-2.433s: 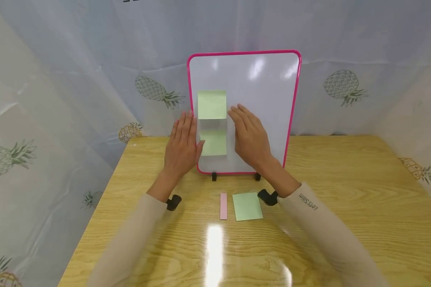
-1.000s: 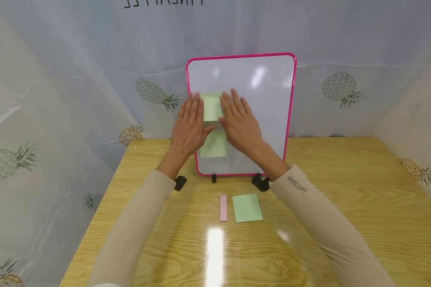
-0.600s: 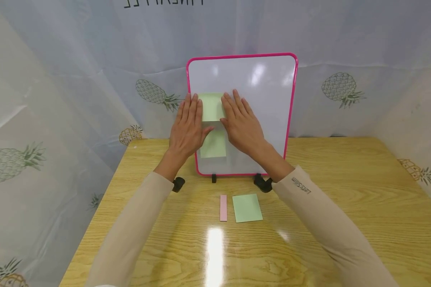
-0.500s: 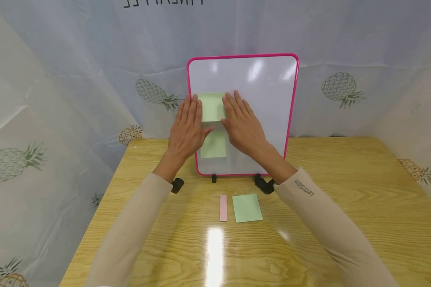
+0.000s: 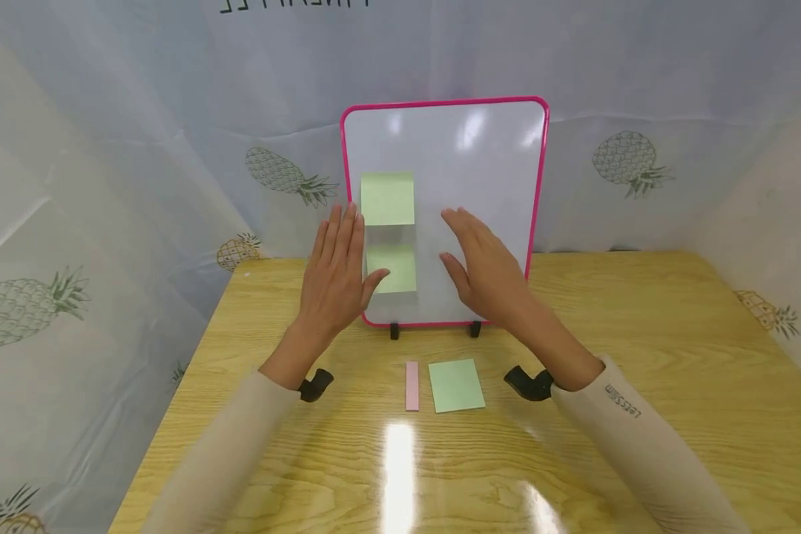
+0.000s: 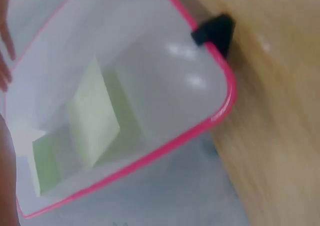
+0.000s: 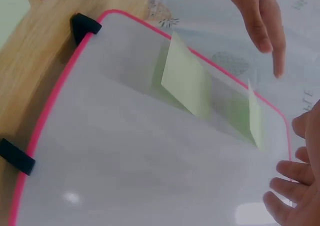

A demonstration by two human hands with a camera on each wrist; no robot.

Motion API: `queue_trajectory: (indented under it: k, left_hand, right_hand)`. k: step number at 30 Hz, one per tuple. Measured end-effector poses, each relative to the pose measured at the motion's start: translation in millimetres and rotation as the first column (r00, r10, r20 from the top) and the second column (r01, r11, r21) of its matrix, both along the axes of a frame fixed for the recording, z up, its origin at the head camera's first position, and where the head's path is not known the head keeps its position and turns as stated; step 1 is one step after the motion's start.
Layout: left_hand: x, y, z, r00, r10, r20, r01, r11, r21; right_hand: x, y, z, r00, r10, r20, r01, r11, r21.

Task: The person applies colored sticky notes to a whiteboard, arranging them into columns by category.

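Observation:
Two pale green sticky notes cling to the left side of a pink-framed whiteboard [image 5: 467,178], the upper note [image 5: 388,199] above the lower note [image 5: 400,259]. Both flare out from the board at their free edges in the right wrist view, as the lower note [image 7: 186,78] shows plainly. My left hand [image 5: 334,278] hovers at the board's left edge, fingers straight, its thumb overlapping the lower note in the head view. To the right of the notes, my right hand [image 5: 490,271] is held before the board with fingers loosely extended. Neither hand holds anything.
Black feet [image 5: 475,329] support the board on a wooden table [image 5: 607,415]. In front of it lie a narrow pink sticky pad [image 5: 411,386] and a square green sticky pad [image 5: 457,386]. A pineapple-print curtain [image 5: 274,89] hangs behind.
Both hands came up to the sides of the upper note, with fingers over its edges. Since then they have drawn back, down and apart, leaving that note fully visible on the board.

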State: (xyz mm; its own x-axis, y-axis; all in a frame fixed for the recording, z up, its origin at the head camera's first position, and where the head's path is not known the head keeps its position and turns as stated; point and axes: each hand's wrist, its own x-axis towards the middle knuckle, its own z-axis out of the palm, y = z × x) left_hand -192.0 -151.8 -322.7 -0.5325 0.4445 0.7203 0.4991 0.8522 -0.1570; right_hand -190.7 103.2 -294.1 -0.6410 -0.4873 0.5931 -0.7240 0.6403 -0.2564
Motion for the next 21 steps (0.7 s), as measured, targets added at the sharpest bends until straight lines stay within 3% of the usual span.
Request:
queue_trajectory:
  k: [4, 7, 11, 14, 16, 18, 21]
  left_hand:
    - [23.5, 6.2, -10.0, 0.999, -0.037, 0.006, 0.037, 0.996, 0.076]
    - [44.5, 11.4, -20.2, 0.995, -0.082, 0.059, 0.073, 0.987, 0.144]
    - [71.2, 17.1, -38.9, 0.979, -0.149, 0.142, 0.113, 0.965, 0.236]
    - [86.4, 19.4, -53.1, 0.961, -0.197, 0.194, 0.135, 0.946, 0.296]
    - [94.1, 20.3, -61.6, 0.941, -0.235, 0.242, 0.148, 0.932, 0.330]
    - [101.1, 21.2, -68.8, 0.911, -0.271, 0.310, 0.150, 0.919, 0.364]
    - [109.5, 22.8, -77.7, 0.841, -0.297, 0.452, 0.104, 0.909, 0.403]
  right_hand:
    - [17.2, 17.0, -10.8, 0.996, 0.043, 0.077, -0.039, 0.998, -0.050]
    - [31.2, 29.6, -21.6, 0.983, 0.067, 0.172, -0.055, 0.996, -0.072]
    - [51.6, 43.4, -38.0, 0.954, 0.087, 0.288, -0.059, 0.993, -0.104]
    - [64.1, 46.9, -50.5, 0.943, 0.119, 0.310, -0.081, 0.988, -0.133]
    - [70.7, 45.0, -58.5, 0.937, 0.151, 0.315, -0.107, 0.982, -0.154]
    - [77.0, 41.5, -66.2, 0.924, 0.189, 0.334, -0.136, 0.975, -0.175]
    - [83.7, 34.0, -78.4, 0.892, 0.243, 0.380, -0.172, 0.962, -0.211]
